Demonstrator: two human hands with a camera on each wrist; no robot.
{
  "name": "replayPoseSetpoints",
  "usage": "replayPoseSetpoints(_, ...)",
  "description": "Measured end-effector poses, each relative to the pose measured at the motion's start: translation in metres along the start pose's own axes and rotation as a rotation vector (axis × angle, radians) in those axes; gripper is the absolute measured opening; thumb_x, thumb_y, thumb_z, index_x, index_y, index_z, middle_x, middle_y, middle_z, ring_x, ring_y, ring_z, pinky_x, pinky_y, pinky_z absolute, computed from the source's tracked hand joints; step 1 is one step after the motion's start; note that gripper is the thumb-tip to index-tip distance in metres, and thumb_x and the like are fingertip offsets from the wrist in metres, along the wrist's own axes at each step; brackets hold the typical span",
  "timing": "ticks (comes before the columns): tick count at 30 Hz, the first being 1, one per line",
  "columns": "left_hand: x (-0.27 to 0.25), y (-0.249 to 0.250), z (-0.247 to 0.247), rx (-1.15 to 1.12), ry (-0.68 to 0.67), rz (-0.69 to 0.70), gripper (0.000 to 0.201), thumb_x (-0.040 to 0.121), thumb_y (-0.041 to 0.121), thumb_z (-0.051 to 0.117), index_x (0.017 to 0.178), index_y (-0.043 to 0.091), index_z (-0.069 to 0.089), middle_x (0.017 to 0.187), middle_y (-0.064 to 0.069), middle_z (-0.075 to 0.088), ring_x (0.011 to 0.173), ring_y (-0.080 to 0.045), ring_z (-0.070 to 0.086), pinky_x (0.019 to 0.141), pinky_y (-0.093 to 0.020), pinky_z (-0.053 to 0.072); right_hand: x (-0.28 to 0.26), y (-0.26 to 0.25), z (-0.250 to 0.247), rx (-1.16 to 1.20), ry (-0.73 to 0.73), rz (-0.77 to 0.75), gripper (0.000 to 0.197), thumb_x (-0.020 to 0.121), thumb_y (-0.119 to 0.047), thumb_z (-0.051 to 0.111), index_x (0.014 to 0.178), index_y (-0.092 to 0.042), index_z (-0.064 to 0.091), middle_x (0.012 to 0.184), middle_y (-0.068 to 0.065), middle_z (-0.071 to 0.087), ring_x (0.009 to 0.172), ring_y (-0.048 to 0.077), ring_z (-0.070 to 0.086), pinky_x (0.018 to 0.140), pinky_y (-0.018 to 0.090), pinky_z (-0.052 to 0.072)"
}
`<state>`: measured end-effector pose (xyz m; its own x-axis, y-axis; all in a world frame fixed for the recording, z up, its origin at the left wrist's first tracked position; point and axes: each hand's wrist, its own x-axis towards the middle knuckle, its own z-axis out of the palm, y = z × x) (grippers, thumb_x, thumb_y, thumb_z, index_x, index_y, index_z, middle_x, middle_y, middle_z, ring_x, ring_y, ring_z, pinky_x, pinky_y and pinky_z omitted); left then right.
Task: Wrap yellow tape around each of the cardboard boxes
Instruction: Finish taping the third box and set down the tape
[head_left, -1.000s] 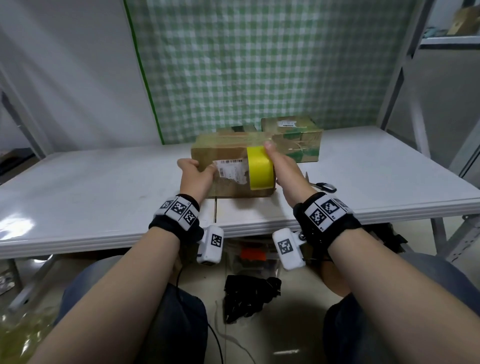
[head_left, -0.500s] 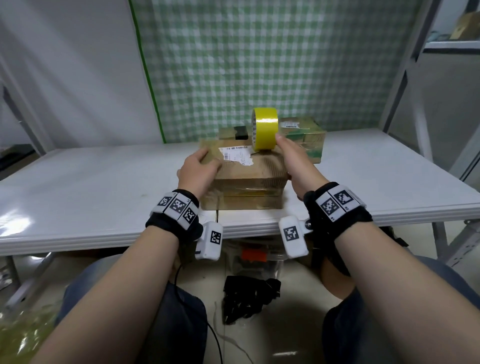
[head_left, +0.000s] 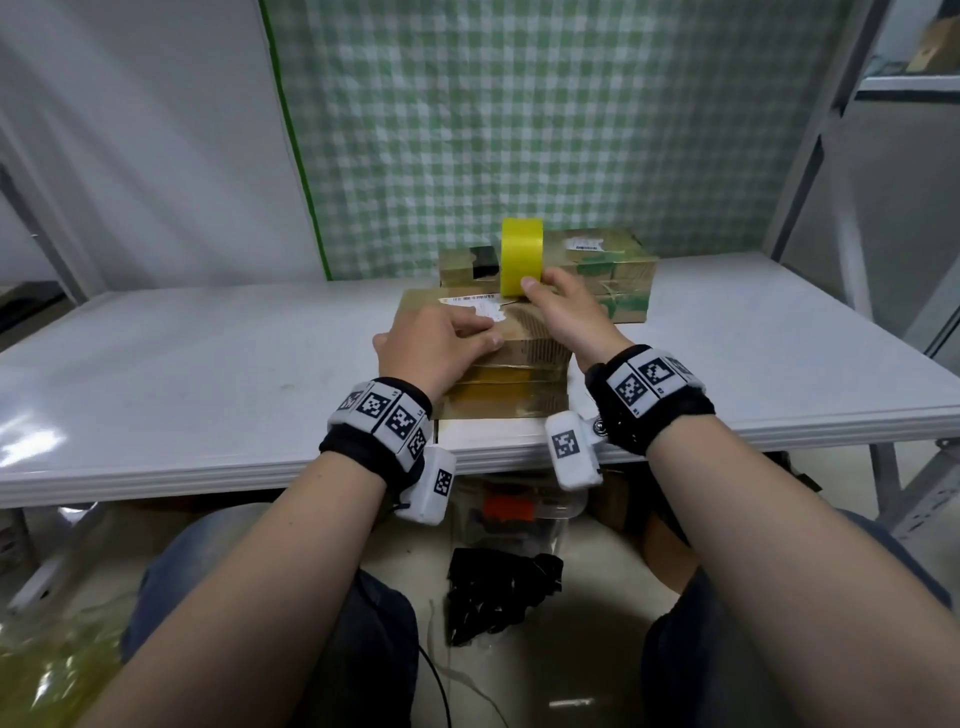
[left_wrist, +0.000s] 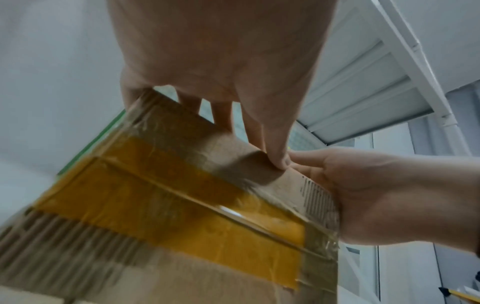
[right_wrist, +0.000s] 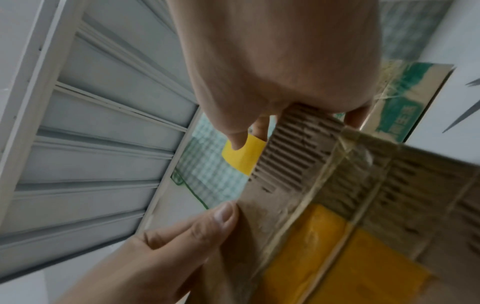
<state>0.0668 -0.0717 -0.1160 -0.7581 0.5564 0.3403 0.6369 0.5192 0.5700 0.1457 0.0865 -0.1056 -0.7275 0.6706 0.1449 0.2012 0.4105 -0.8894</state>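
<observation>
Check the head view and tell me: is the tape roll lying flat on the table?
No, the tape roll stands on edge atop the near box, held by the right hand.

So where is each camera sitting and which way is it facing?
Head: worn on the head, looking forward and down at the table, box and tape roll; both forearms show.
Left wrist: under the left hand, facing along its fingers at the box's front.
Right wrist: under the right hand, facing the roll.
All three share the box.

White table (head_left: 208, 364) w/ green checked cloth (head_left: 519, 130) behind; metal shelf frame (head_left: 810, 171) right, black bag (head_left: 498, 587) on floor
</observation>
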Motion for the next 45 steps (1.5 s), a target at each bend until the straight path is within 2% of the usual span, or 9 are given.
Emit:
replayPoseSetpoints(4,-0.002,-0.002,0.005,-0.018,0.006,-0.029,0.034,0.081,0.066,0.070,0.109,0.049,0.074,0.129,0.024,0.065,0.125,-0.011,0.055,0.105,-0.048,0.040,0.001,-0.004,-0.005,0.068,0.078,-0.060,0.024,0.102,-0.047,0.047,0.093,-0.030,0.061,0.107,-0.004,0.065,0.116,0.026,0.060,0.108,0.050,0.043)
replayPoseSetpoints(9,-0.002,-0.002,0.003,-0.038,0.012,-0.032,0.033,0.081,0.067,0.070,0.109,0.050,0.074,0.128,0.024,0.066,0.122,-0.013,0.058,0.104,-0.050,0.043,-0.015,-0.016,-0.013,0.202,0.131,-0.087,0.034,0.104,-0.042,0.049,0.084,-0.017,0.060,0.087,0.004,0.055,0.079,0.018,0.052,0.074,0.037,0.045)
replayPoseSetpoints(12,-0.004,0.001,0.003,-0.046,0.004,-0.023,0.034,0.082,0.065,0.070,0.111,0.048,0.074,0.130,0.023,0.065,0.124,-0.013,0.057,0.105,-0.049,0.041,-0.024,-0.010,-0.012,0.247,0.140,-0.094,0.045,0.102,-0.043,0.051,0.090,-0.002,0.064,0.084,0.002,0.055,0.076,0.015,0.052,0.074,0.034,0.044)
replayPoseSetpoints(17,-0.002,0.000,0.001,-0.022,-0.082,-0.009,0.040,0.084,0.059,0.072,0.121,0.045,0.070,0.140,0.027,0.058,0.132,-0.010,0.050,0.110,-0.052,0.033,-0.034,-0.010,-0.007,0.161,0.040,-0.111,0.032,0.103,-0.042,0.053,0.079,-0.025,0.065,0.072,-0.016,0.057,0.069,0.000,0.052,0.068,0.024,0.043)
replayPoseSetpoints(21,0.001,-0.004,0.003,-0.035,-0.060,-0.022,0.032,0.087,0.059,0.068,0.117,0.048,0.071,0.137,0.029,0.059,0.129,-0.009,0.053,0.109,-0.055,0.037,-0.033,-0.019,-0.008,0.157,0.073,-0.082,0.042,0.102,-0.049,0.052,0.069,-0.025,0.058,0.070,-0.009,0.054,0.071,0.011,0.051,0.075,0.036,0.042)
replayPoseSetpoints(25,0.001,-0.003,0.006,-0.019,-0.028,-0.033,0.033,0.088,0.060,0.066,0.120,0.049,0.070,0.137,0.028,0.059,0.128,-0.012,0.055,0.108,-0.054,0.037,-0.042,-0.029,-0.014,0.263,0.112,-0.089,0.050,0.099,-0.052,0.056,0.066,-0.015,0.049,0.062,0.005,0.041,0.060,0.017,0.040,0.065,0.029,0.032)
replayPoseSetpoints(34,0.005,-0.004,0.012,-0.018,0.009,-0.036,0.034,0.088,0.060,0.065,0.121,0.049,0.069,0.138,0.025,0.059,0.127,-0.015,0.054,0.105,-0.050,0.036,-0.054,-0.031,-0.016,0.275,0.122,-0.020,0.058,0.096,-0.055,0.059,0.056,-0.025,0.029,0.062,0.002,0.030,0.064,0.018,0.034,0.066,0.033,0.025)
replayPoseSetpoints(40,0.008,-0.007,0.012,-0.041,0.009,-0.023,0.031,0.088,0.057,0.067,0.118,0.049,0.070,0.136,0.027,0.060,0.125,-0.012,0.055,0.105,-0.050,0.037,-0.052,-0.032,-0.022,0.231,0.157,0.036,0.053,0.092,-0.058,0.063,0.058,-0.021,0.045,0.077,0.009,0.048,0.072,0.021,0.050,0.075,0.036,0.037)
replayPoseSetpoints(45,0.011,-0.009,0.013,-0.039,0.010,-0.024,0.031,0.088,0.060,0.067,0.116,0.049,0.072,0.136,0.026,0.060,0.125,-0.013,0.055,0.104,-0.050,0.036,-0.057,-0.027,-0.025,0.232,0.140,0.057,0.061,0.094,-0.051,0.064,0.101,0.009,0.068,0.096,0.022,0.065,0.083,0.022,0.050,0.068,0.033,0.036)
